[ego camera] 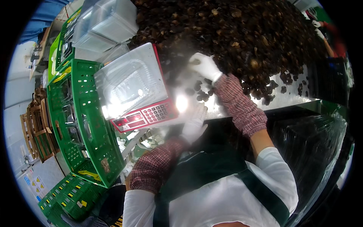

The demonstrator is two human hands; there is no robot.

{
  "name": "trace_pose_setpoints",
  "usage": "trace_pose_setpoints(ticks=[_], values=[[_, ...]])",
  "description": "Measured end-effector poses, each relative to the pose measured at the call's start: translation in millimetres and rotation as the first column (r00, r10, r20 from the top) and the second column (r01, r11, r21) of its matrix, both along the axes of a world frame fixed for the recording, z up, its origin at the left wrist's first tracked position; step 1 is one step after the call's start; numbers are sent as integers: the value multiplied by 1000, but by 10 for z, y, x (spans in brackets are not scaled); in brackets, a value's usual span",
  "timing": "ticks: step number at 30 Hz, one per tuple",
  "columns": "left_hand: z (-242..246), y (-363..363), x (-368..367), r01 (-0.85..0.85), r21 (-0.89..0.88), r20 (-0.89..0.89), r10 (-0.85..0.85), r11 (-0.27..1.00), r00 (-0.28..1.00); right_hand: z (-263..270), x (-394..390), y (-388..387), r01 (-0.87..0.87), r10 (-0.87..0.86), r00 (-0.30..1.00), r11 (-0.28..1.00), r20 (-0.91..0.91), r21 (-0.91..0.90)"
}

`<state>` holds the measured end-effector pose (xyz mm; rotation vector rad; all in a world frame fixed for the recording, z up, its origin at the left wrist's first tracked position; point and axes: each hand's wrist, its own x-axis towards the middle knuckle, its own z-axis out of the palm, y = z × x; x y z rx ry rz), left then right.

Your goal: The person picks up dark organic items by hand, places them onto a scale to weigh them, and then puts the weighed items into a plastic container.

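My right hand (206, 65), in a white glove, is at the near left edge of a heap of dark brown wood ear mushrooms (235, 37). Its fingers curl inward; haze over the view hides whether a piece is between them. Flat at the front edge of the metal table (219, 109) rests my left hand (195, 124), gloved too, thumb spread and nothing visible in it. Several loose mushroom pieces (202, 95) lie between my hands. To the left stands a red-framed digital scale (136, 90) with a clear plastic tray (127, 82) on its plate.
Stacked clear plastic containers (113, 22) stand behind the scale. A green crate (93, 127) with clear packs inside is at the left, more green crates (71, 195) below. Film-wrapped black stacks (303, 147) are at my right. Another person's gloved hands (317, 28) show at far right.
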<state>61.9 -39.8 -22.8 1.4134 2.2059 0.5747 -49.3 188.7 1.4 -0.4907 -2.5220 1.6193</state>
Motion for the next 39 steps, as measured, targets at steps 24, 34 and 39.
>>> trace_pose_setpoints(ticks=[24, 34, 39], values=[[262, 149, -427, -680, 331, 336, 591, 655, 733, 585, 1525, 77, -617, 518, 742, 776, 427, 130], [-18, 616, -1003, -744, 282, 121, 747, 606, 654, -319, -224, -203, -259, 282, 957, 744, 62, 616], [-130, 323, -727, -637, 302, 256, 584, 709, 770, 524, 666, 194, -203, 195, 978, 970, -71, -136]])
